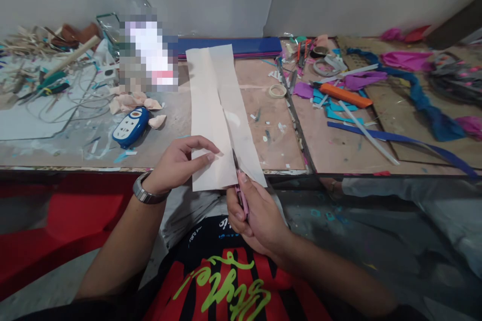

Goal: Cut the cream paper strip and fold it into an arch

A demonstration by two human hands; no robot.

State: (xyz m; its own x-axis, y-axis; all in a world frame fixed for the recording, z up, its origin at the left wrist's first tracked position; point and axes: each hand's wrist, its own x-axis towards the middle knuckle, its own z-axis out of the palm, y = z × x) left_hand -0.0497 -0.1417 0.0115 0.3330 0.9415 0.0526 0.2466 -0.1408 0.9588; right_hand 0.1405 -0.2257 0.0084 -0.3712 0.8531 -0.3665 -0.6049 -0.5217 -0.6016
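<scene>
A long cream-white sheet of paper (207, 110) lies on the table and reaches over its front edge. A cut runs up from its near end, and the two sides part slightly there. My right hand (258, 210) is closed round pink-handled scissors (241, 199), whose dark blades sit in the cut. On the left part of the sheet rests my left hand (181, 160), thumb and forefinger apart, with nothing gripped between them; its other fingers are mostly hidden. A metal watch is on that wrist.
On the left are a blue-and-white power socket (130, 128), peach scraps and a pile of sticks. An orange cutter (346, 95), a tape roll (277, 91) and coloured strips lie right. Behind the sheet is a blue stack (256, 46). A red chair (83, 210) stands at lower left.
</scene>
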